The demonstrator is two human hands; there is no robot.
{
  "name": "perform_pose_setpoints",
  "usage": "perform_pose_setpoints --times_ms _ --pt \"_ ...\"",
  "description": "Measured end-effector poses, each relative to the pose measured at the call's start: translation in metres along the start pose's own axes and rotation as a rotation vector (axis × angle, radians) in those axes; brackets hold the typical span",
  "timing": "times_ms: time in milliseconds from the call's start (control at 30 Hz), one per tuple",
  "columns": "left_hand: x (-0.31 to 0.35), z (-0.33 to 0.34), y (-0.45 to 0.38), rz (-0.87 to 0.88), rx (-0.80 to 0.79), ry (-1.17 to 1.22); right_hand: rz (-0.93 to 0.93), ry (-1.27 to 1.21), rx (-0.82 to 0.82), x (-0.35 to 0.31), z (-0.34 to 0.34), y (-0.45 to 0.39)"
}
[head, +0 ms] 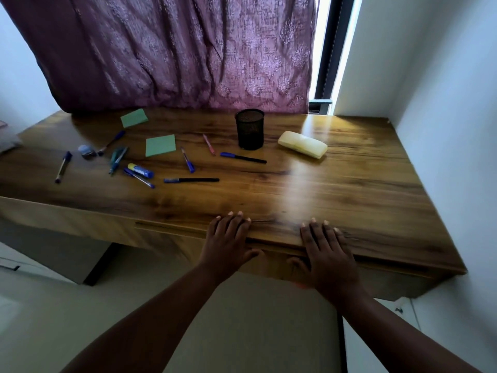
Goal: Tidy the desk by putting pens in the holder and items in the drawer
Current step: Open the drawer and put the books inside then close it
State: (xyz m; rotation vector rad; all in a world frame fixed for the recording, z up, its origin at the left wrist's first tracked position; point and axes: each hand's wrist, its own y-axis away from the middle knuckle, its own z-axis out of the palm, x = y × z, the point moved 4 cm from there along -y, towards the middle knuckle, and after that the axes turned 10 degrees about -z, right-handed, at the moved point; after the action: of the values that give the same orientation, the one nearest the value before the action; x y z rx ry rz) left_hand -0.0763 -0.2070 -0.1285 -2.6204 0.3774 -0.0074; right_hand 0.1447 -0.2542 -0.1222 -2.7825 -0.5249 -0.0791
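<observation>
Both hands laid flat on the desk (349,184) front edge, nothing gripped.

The left hand (227,238) and right hand (329,251) are held well short of the mesh holder (250,129); perhaps eight pens (243,157) and two green notepads (160,145) are scattered beyond.

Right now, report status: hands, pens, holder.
Left hand and right hand flat on the desk front edge, holding nothing. Pens scattered left, none visible in the mesh holder. Nothing blocks the holder.
</observation>
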Motion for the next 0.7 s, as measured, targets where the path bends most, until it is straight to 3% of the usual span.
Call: perform_pose_setpoints --times_ms 300,600,700 --pt "0.003 0.002 -0.003 -0.018 -0.011 0.021 -0.025 -0.001 -0.007 0.005 0.0 0.0" --pt "0.008 -0.006 -0.003 -0.075 -0.195 0.074 0.014 -0.093 -0.147 0.006 -0.002 0.007" --pt "0.0 -0.011 -0.007 -0.007 -0.251 0.1 0.013 -0.093 -0.183 0.009 -0.005 0.004"
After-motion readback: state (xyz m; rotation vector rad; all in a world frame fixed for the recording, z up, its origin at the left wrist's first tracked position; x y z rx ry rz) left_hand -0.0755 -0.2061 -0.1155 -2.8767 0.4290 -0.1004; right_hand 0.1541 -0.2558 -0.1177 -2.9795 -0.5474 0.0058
